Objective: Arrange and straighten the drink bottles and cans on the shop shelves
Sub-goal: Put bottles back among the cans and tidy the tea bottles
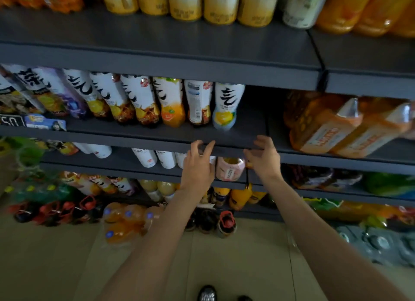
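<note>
Your left hand and right hand are both raised in front of the dark shelf edge, fingers spread and loosely curled, grasping nothing. Between them, one shelf down, stands a pink-labelled bottle, just beside your left fingers. Above your hands, a row of white-labelled drink bottles leans along the shelf, ending at a lemon-printed bottle.

Up-left of my fingers, bold black brush-script characters on white bottle labels, other print too blurred to read
</note>
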